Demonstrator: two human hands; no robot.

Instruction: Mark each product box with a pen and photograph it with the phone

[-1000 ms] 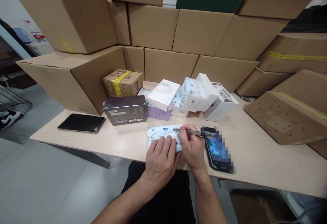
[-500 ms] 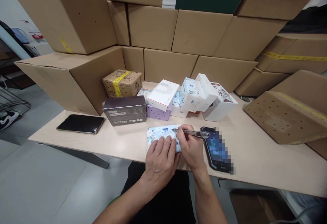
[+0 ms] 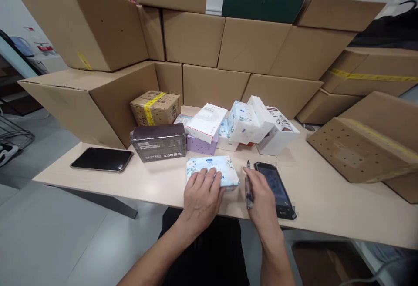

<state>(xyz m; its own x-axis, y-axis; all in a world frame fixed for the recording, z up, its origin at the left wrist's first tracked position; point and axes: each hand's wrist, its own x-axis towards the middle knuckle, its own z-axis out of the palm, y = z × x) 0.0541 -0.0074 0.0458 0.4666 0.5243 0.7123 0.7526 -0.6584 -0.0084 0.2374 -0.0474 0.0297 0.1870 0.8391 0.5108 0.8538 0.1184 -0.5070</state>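
A soft pack of tissues (image 3: 214, 165), white and pale blue with a leaf print, lies near the table's front edge. My left hand (image 3: 201, 196) is laid over its near side, fingers curved across the top and the thumb out of sight, gripping the pack. To the right of the pack, and apart from it, my right hand (image 3: 263, 196) holds a clear-barrelled pen (image 3: 248, 186). The pen points away from me. A rugged black phone (image 3: 277, 190) with a lit screen lies just beyond my right hand, which covers part of its left edge.
Behind the pack stand a dark shrink-wrapped box (image 3: 159, 142), a purple box (image 3: 201, 145) under a white box (image 3: 207, 122), and more tissue packs (image 3: 243, 122). Another phone (image 3: 102, 159) lies at left. Cardboard boxes (image 3: 215, 85) wall the back; a dotted carton (image 3: 355, 151) stands right.
My right hand has drawn the pen off the tissue pack and moved right, beside the phone. My left hand stays on the pack.
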